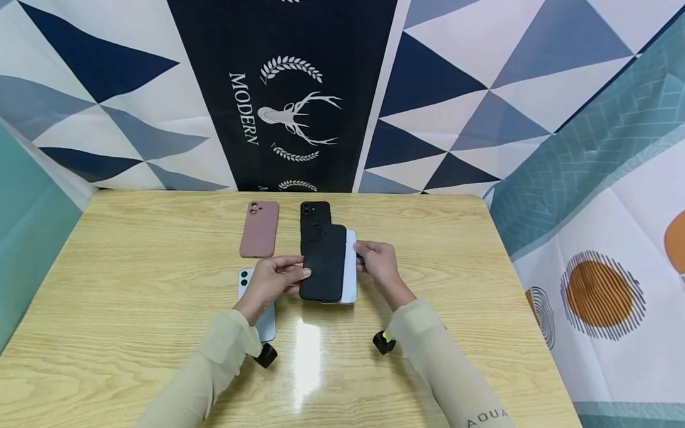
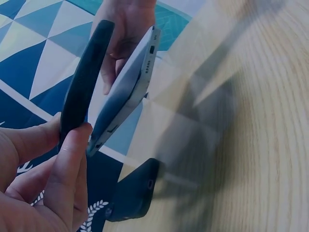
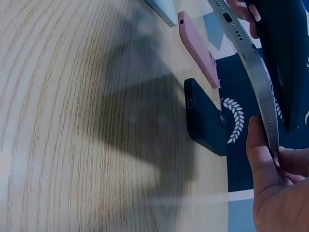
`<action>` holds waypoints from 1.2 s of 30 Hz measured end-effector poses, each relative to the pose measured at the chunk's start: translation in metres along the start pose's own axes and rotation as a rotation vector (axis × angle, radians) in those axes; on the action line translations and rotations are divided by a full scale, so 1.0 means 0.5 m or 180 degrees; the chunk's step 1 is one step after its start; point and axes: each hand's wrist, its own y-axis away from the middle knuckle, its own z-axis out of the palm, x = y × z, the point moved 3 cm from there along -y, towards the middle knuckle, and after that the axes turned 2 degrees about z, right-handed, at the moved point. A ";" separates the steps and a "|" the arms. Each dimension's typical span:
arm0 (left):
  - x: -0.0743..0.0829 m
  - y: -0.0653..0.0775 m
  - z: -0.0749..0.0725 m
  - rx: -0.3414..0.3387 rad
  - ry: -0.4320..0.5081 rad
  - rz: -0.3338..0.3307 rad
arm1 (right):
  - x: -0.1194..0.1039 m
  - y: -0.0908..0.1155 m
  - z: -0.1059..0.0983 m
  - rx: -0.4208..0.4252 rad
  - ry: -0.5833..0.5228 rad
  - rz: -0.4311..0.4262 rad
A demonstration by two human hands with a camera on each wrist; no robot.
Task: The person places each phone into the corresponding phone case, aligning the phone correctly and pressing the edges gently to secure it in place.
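My left hand (image 1: 273, 278) pinches a black phone case (image 1: 325, 270) by its left edge, thumb on one face and fingers on the other. My right hand (image 1: 377, 260) grips a white phone (image 1: 350, 271) with silver sides by its right edge. In the head view the case overlaps most of the phone. From the left wrist, the black case (image 2: 84, 82) and the phone (image 2: 128, 92) stand apart at a slant, raised over the table. The phone's charging port and speaker holes show along the silver edge (image 3: 258, 72) in the right wrist view.
A second black phone case (image 1: 315, 212) lies behind the held pair, partly covered by them. Left of it lies a pink phone case (image 1: 259, 230). Another pale phone (image 1: 267, 325) rests under my left wrist on the wooden table (image 1: 147, 283). A patterned cloth (image 1: 302, 80) hangs behind.
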 end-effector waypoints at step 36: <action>-0.020 -0.002 0.013 -0.0035 0.0244 0.0018 | -0.010 0.014 0.019 -0.0486 -0.0672 -0.0010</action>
